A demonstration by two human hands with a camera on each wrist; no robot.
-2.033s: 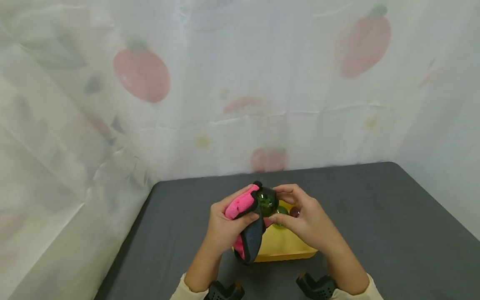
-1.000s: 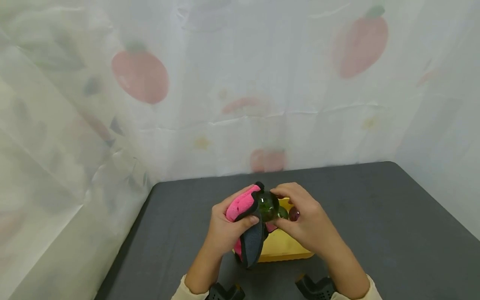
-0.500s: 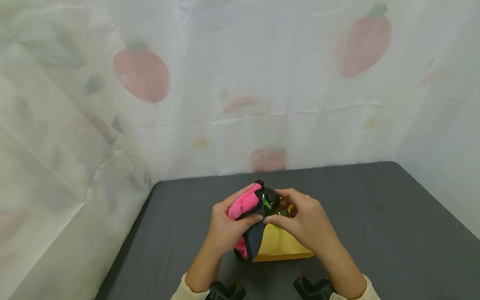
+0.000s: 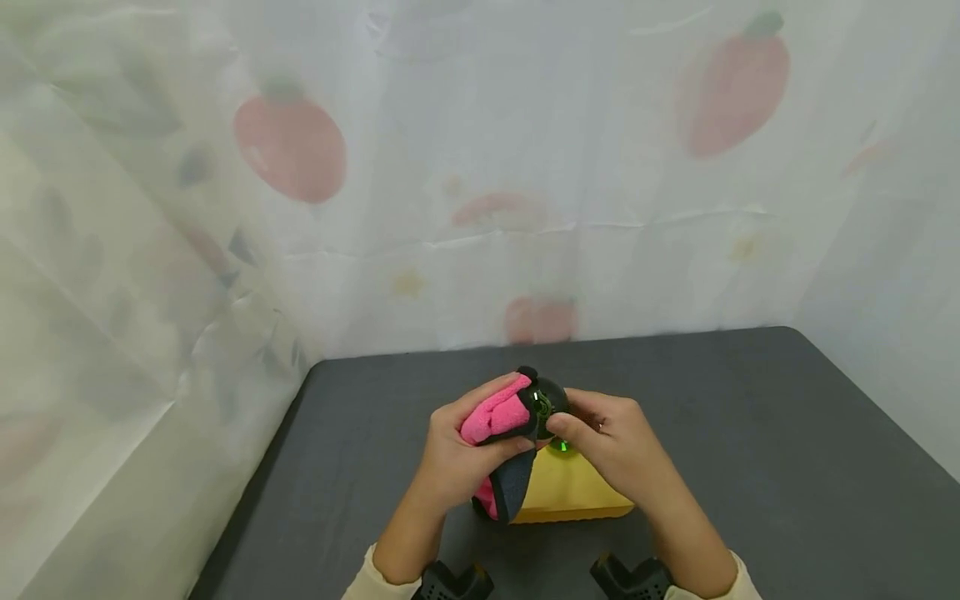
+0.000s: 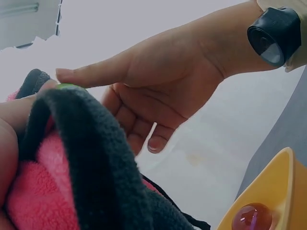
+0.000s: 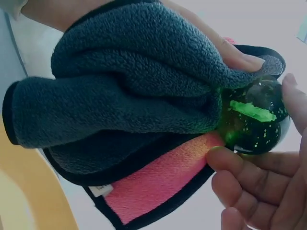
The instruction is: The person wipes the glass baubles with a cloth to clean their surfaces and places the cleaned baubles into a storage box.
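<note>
My left hand (image 4: 497,423) grips a folded cloth (image 4: 501,413), pink on one side and dark grey on the other, and presses it against a dark green glass ball (image 4: 550,400). My right hand (image 4: 579,427) pinches that ball between thumb and fingers, just above a yellow tray (image 4: 570,493). The right wrist view shows the ball (image 6: 254,120) up close with the grey cloth (image 6: 134,96) wrapped against it, and my left thumb (image 6: 240,58) on top. In the left wrist view the cloth (image 5: 72,158) fills the foreground, with the right hand (image 5: 158,81) behind it.
The tray stands on a dark grey table (image 4: 750,433) near its front edge. A red ball (image 5: 252,218) lies in the tray (image 5: 271,191), and a smaller green one (image 4: 561,447) shows under my hands. A strawberry-print curtain (image 4: 480,167) closes off the back and sides.
My right hand has turned the green ball against the cloth, and its fingers have closed further over it. They now hide the red ball in the tray from the head view.
</note>
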